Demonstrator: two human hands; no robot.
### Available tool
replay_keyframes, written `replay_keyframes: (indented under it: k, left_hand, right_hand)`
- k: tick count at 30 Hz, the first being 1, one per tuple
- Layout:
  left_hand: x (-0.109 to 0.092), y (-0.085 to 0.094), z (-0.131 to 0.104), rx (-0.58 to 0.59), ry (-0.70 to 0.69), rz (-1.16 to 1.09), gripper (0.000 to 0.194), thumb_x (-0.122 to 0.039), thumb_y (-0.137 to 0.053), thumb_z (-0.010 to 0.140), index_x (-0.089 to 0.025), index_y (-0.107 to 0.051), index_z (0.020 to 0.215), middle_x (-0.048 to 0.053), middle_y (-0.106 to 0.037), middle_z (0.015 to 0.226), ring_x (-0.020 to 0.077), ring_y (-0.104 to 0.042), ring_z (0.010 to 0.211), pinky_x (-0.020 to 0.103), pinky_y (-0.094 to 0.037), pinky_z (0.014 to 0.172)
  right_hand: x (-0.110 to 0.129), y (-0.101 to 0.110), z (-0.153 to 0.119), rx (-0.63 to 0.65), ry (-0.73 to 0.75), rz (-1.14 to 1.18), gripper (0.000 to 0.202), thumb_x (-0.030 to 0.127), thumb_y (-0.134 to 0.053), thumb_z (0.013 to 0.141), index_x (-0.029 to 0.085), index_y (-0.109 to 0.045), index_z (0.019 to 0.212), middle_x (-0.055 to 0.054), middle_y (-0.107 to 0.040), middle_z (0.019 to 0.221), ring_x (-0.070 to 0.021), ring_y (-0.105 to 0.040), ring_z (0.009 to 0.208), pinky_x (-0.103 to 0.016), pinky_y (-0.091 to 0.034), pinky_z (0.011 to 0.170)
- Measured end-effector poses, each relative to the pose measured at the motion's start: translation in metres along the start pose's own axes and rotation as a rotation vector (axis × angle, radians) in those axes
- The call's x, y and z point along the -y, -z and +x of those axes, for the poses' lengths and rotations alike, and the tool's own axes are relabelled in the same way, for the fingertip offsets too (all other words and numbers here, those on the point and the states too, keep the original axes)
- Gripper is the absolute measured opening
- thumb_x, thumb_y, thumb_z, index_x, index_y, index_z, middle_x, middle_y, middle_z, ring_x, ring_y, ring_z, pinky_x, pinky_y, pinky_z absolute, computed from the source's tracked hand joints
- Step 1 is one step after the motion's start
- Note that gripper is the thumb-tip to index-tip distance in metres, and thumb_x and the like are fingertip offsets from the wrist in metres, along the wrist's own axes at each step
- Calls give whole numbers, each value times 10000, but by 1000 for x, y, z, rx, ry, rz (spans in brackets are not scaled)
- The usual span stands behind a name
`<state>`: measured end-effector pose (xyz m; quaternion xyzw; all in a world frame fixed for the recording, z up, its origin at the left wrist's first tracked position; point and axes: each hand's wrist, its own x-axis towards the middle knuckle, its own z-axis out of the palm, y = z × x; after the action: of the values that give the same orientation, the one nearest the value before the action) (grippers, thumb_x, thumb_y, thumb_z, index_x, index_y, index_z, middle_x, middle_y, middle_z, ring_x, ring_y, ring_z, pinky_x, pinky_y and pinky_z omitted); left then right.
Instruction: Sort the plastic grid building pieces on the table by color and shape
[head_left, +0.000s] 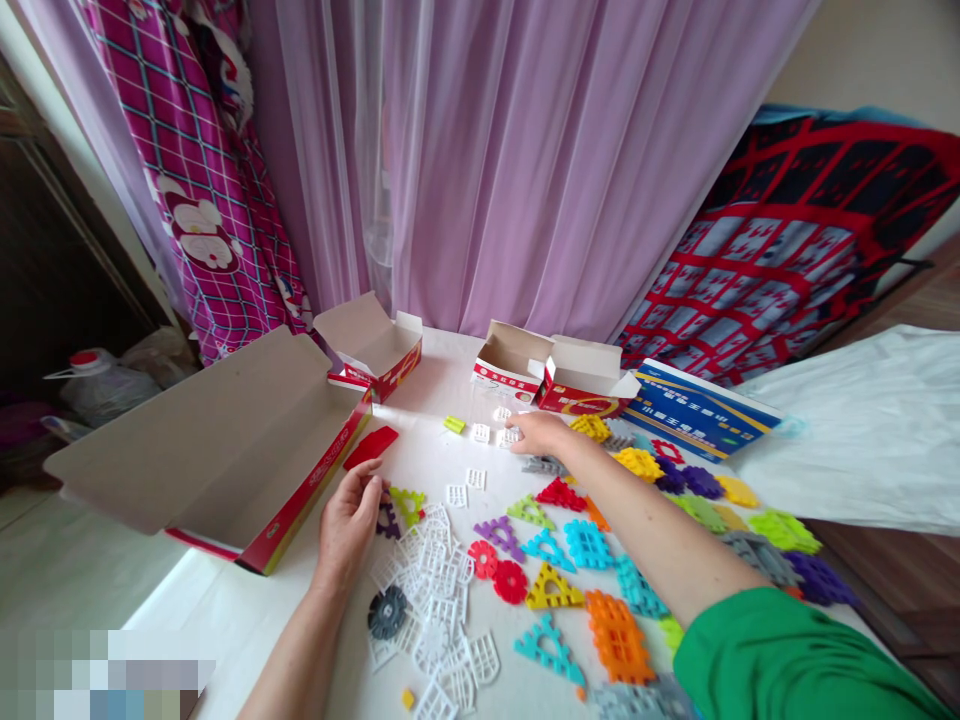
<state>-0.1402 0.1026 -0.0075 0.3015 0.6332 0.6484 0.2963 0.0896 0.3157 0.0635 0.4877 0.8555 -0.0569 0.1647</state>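
My right hand reaches to the back middle of the table, its fingertips on a small white window piece. Beside it lie another white piece and a yellow-green piece. On the left, my left hand rests near a red flat piece, with its fingers curled; whether it holds anything is hidden. Close to its right are a purple piece and a pile of white lattice pieces. Two more white pieces lie between the hands.
A large open box stands at the left, a smaller one behind it. Two open boxes and a blue box lid stand at the back. Colourful interlocking pieces cover the right side.
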Motion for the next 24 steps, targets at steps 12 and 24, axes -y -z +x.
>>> replay_keyframes:
  k: [12, 24]
  left_hand:
    - [-1, 1, -1, 0, -4, 33, 512, -552, -642, 714, -169, -642, 1053, 16, -660, 737, 153, -631, 633, 269, -504, 567]
    - [-1, 1, -1, -1, -13, 32, 494, -537, -645, 722, -166, -648, 1049, 19, -662, 733, 154, -630, 627, 275, -514, 565]
  right_hand:
    - [11, 2, 0, -4, -11, -57, 602, 437, -647, 740, 295, -566, 1319, -90, -651, 1252, -307, -585, 1151, -388, -443, 910]
    - [10, 0, 2, -8, -3, -67, 515, 467, -629, 780, 287, -621, 1261, -98, -654, 1254, -315, -587, 1152, -411, -449, 925]
